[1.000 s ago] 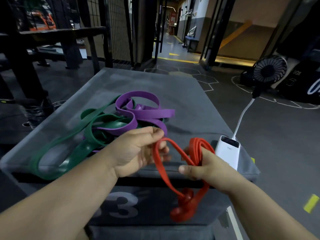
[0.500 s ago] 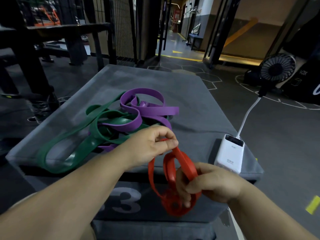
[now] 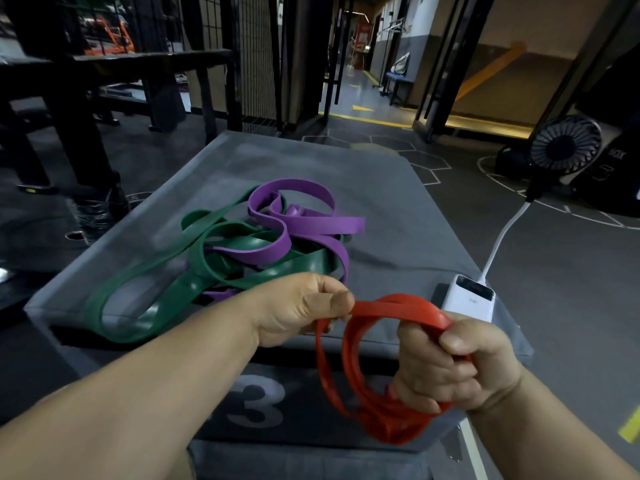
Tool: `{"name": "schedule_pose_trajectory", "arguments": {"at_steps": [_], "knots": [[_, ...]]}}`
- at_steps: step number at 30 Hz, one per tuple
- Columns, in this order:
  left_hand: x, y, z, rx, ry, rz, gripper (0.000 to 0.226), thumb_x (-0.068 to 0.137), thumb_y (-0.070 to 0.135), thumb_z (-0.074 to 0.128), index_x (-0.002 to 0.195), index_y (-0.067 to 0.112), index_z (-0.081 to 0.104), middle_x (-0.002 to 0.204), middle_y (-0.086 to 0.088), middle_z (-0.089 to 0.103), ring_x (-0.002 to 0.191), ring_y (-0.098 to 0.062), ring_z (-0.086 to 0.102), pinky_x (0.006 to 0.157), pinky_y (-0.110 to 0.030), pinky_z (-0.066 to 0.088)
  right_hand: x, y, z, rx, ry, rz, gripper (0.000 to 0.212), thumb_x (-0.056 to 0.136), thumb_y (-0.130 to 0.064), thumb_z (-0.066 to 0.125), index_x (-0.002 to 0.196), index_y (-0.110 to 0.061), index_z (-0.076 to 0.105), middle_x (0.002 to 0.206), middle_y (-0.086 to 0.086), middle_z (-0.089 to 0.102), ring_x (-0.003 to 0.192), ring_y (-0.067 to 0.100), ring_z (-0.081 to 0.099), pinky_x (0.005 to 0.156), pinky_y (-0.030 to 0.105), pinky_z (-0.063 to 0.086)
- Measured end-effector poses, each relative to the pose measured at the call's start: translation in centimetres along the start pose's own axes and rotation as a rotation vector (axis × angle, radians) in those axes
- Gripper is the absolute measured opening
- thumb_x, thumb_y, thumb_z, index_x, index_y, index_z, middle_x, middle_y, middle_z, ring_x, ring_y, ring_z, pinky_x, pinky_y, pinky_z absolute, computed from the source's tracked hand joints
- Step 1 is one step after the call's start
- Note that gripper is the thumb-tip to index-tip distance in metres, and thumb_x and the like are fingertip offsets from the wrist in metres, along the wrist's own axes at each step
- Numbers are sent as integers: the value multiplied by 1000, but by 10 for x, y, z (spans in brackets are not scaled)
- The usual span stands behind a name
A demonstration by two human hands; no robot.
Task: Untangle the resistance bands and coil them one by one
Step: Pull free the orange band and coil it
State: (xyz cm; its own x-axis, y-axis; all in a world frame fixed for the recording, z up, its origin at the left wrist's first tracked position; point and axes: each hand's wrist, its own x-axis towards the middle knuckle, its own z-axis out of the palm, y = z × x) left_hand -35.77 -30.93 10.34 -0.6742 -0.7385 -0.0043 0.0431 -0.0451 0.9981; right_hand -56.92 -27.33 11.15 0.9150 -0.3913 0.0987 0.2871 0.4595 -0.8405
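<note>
A red resistance band (image 3: 349, 368) hangs in several loops in front of the grey box's near edge. My right hand (image 3: 453, 362) grips the bunched loops, fingers curled round them. My left hand (image 3: 304, 306) pinches a strand of the same red band between thumb and fingers, at the top left of the coil. Behind my hands, a green band (image 3: 166, 285) and a purple band (image 3: 304, 223) lie tangled together on the box top.
The grey padded box (image 3: 381, 209) carries a white "3" on its front. A white power bank (image 3: 471, 299) sits at its right edge, cabled to a small black fan (image 3: 564, 147) on the floor. Dark racks stand at the left.
My right hand has risen and turned, and the red loops now form a wider coil. My left hand stays pinching the strand, now stretched over to the right hand.
</note>
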Motion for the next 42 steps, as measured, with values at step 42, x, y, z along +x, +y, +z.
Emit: {"name": "schedule_pose_trajectory", "arguments": {"at_steps": [42], "knots": [[4, 2, 23, 347, 177, 163, 52, 70, 57, 63, 89, 11, 53, 68, 9, 45, 62, -5, 43, 58, -18, 39, -6, -10, -11, 99, 33, 65, 9, 90, -23, 47, 89, -15, 50, 55, -9, 39, 39, 8, 38, 64, 24, 49]]}}
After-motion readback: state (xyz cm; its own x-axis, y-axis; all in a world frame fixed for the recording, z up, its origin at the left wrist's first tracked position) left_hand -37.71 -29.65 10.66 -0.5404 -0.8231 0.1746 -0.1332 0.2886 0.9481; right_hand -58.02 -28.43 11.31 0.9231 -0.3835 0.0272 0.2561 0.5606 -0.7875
